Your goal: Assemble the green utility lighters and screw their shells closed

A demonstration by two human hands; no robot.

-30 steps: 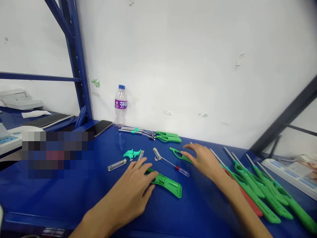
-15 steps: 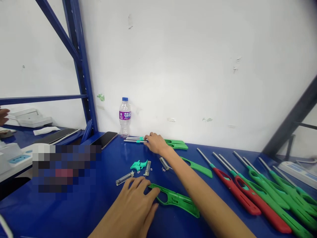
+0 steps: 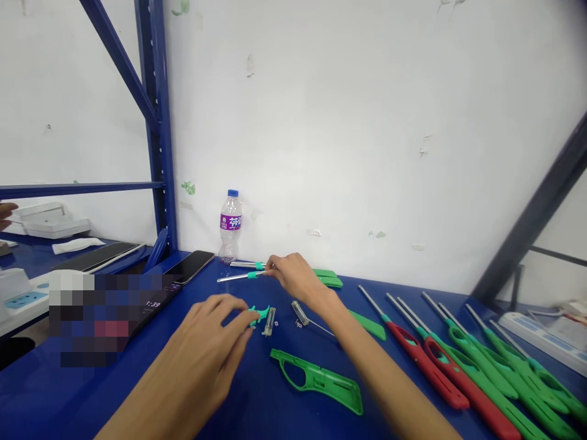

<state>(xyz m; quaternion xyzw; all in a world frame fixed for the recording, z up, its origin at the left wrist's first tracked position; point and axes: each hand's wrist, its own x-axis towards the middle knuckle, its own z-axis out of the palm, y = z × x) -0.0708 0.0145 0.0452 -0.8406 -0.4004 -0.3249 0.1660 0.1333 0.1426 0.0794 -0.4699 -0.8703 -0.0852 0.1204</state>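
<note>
My right hand (image 3: 296,278) reaches to the back of the blue table, its fingers closed on a metal lighter tube with a teal collar (image 3: 236,278). Behind it lie more metal tubes (image 3: 245,264) and green handle pieces (image 3: 326,276). My left hand (image 3: 211,333) is lower down, thumb and forefinger pinched at a teal trigger (image 3: 261,314); the fingers partly hide it. Just right of it lie a clear fuel tank (image 3: 269,322) and another clear tank with a wire (image 3: 300,313). An open green handle shell (image 3: 321,380) rests in front, touched by neither hand.
Several long lighters with red (image 3: 428,365) and green (image 3: 486,365) handles lie at the right. A plastic bottle (image 3: 230,229) stands by the wall. Phones (image 3: 196,267) lie at the left, near a blue rack post (image 3: 162,122). A power strip (image 3: 545,330) sits far right.
My left hand has moved off the green handle shell, left and up to the teal trigger. My right hand has drawn one tube slightly apart from the others. The view has shifted a little.
</note>
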